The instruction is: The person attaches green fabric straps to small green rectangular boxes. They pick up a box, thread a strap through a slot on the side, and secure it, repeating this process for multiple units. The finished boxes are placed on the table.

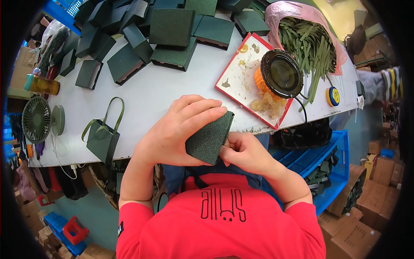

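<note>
One dark green box (208, 140) sits between both hands (172, 129).

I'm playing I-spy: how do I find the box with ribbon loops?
Find the big white table, then its near edge. Between the green fan and the person's left hand is a dark green box. Thin green ribbon loops rise from it; none show on the far heaped boxes.

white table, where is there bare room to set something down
One free patch of white table lies between the dark green boxes, left hand and red-edged tray. Another lies between the fan, the strapped green piece and those boxes. Crowded: the far side, heaped with boxes, and the right, where tray, black-rimmed pot and pink bag sit close.
</note>
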{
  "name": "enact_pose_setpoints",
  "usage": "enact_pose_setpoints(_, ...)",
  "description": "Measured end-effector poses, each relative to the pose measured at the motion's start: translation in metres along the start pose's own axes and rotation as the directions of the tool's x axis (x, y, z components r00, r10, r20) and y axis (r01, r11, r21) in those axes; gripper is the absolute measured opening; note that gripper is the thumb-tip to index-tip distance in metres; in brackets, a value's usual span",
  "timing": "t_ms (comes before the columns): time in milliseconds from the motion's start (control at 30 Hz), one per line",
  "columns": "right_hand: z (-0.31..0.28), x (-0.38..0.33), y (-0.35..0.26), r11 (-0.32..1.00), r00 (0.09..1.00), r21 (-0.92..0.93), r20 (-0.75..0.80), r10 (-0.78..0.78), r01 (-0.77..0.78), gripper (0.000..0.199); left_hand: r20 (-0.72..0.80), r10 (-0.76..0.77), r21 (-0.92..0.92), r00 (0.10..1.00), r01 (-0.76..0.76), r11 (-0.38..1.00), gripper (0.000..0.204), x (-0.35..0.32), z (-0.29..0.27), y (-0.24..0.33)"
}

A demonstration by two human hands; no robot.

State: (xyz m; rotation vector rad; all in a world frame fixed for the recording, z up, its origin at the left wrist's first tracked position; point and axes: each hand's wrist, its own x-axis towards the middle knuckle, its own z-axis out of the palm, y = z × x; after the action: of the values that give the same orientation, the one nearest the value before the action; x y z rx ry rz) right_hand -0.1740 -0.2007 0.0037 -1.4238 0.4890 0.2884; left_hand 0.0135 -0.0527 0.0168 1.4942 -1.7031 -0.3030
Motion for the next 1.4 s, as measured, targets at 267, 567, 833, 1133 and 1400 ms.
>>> enact_pose_setpoints(267,-0.021,0.004,-0.001,0.988,0.989,0.129,0.105,-0.100,0.086,0.027,-0.159,-0.041,-0.014,0.986,0.040,0.999,0.096,-0.005,0.007,-0.007)
enact_pose_setpoints(567,-0.002,-0.001,-0.013,0.935,0.981,-0.315,-0.049,-0.190,0.165,0.037,-0.018,-0.078,0.074,0.997,0.079,0.994,0.093,-0.005,-0.006,0.005)
enact_pose_setpoints(833,0.002,0.002,0.008,0.969,0.974,-0.215,-0.163,-0.155,0.118,0.031,-0.087,-0.084,0.116,0.993,0.094,0.989,0.095,-0.015,0.006,0.016)
enact_pose_setpoints(1133,0.005,-0.002,0.013,0.949,0.952,-0.248,-0.182,-0.245,0.196,0.029,-0.121,-0.047,0.208,0.992,0.072,0.976,0.090,-0.014,0.011,0.026)
enact_pose_setpoints(1400,0.016,-0.002,0.011,0.807,0.718,-0.394,-0.385,-0.580,0.440,0.024,-0.185,-0.068,0.208,0.980,0.107,0.972,0.094,-0.016,0.008,0.025)
